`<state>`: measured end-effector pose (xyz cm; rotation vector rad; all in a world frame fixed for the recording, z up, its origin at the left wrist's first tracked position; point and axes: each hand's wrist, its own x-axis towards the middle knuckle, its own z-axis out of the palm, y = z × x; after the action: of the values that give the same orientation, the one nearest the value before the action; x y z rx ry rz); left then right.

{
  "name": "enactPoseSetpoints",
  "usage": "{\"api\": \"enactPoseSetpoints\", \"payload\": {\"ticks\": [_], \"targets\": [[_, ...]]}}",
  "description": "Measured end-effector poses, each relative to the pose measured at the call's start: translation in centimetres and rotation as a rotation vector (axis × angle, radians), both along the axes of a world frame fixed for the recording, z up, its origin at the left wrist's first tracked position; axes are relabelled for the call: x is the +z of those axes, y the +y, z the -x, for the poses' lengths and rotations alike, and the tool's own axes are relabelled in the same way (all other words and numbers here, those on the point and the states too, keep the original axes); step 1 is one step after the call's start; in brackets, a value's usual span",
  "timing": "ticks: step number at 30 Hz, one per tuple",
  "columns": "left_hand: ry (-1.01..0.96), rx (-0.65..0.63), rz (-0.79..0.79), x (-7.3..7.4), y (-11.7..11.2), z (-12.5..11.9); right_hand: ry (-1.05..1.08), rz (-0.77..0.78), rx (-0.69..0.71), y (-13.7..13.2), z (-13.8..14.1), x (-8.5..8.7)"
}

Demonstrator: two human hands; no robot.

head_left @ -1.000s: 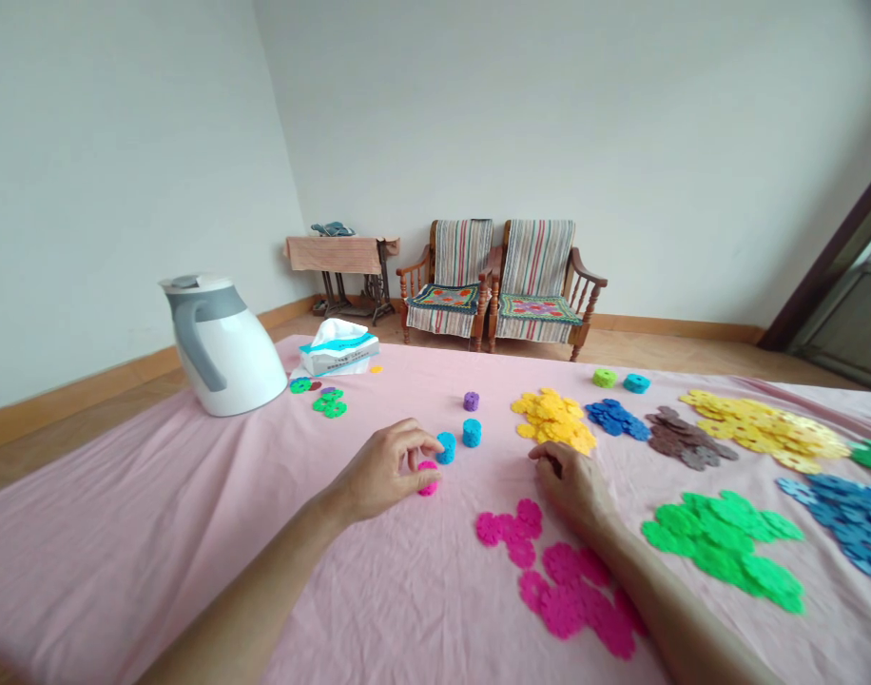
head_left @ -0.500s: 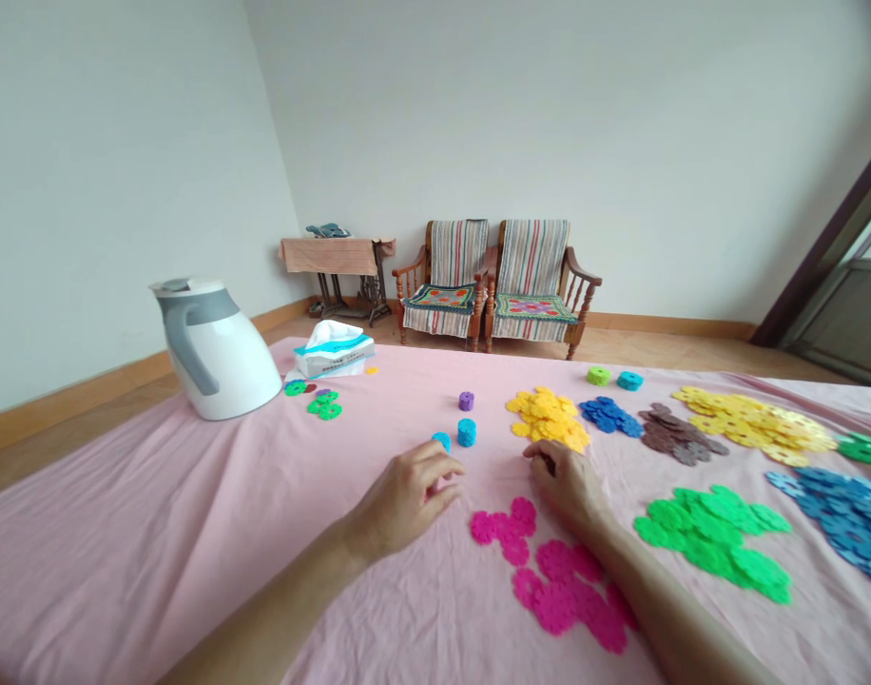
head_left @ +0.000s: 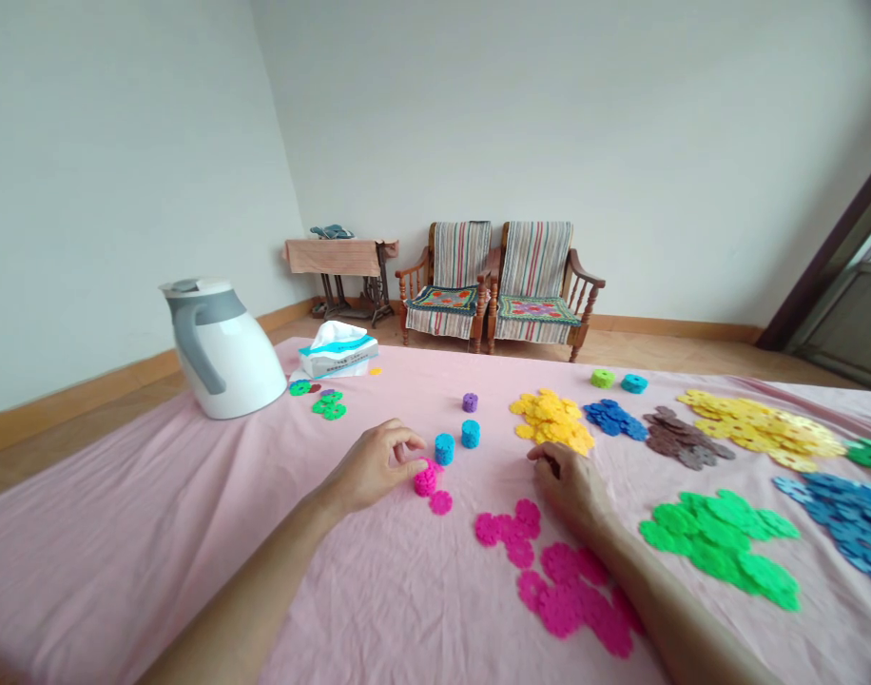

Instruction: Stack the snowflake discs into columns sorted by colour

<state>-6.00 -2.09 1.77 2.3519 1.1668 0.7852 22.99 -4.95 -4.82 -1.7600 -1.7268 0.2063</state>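
I'm watching remotely: left hand [head_left: 374, 466] is standing open, fingers parted, at the pink stack [head_left: 425, 484], near the blue stack [head_left: 444, 449]; a loose pink disc [head_left: 441, 502] is lying beside. The right hand [head_left: 565, 481] is curling, contents unclear. I'm favouring light, square edge pinches.

A home — 2 cloth-covered wooden armchairs [head_left: 537, 283], a draped side table [head_left: 334, 257], a tissue box [head_left: 340, 357].

Head camera (near the pink cloth [head_left: 122, 514]) looks forward and down.
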Motion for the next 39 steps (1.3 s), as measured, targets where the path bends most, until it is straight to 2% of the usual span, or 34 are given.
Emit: {"api": "enactPoseSetpoints", "payload": {"ticks": [8,14,30,34,39], "targets": [[0.147,-0.07,0.034,0.0,-0.7,-0.2,0.001,0.0,0.009,0.0,0.0,-0.1],[0.218,-0.068,0.0,-0.2,-1.0,-0.8,0.001,-0.01,0.009,0.0,0.0,0.0],[0.211,-0.062,-0.02,-0.2,-1.6,-1.2,-0.008,-0.021,0.002,0.1,-0.2,-0.2],[0.196,-0.056,-0.008,-0.2,-1.6,-1.2,0.01,-0.07,0.088,-0.2,1.0,0.1],[0.025,-0.049,0.109,-0.8,-1.0,-1.0,0.005,-0.111,0.309,-1.6,5.6,2.4]]}}
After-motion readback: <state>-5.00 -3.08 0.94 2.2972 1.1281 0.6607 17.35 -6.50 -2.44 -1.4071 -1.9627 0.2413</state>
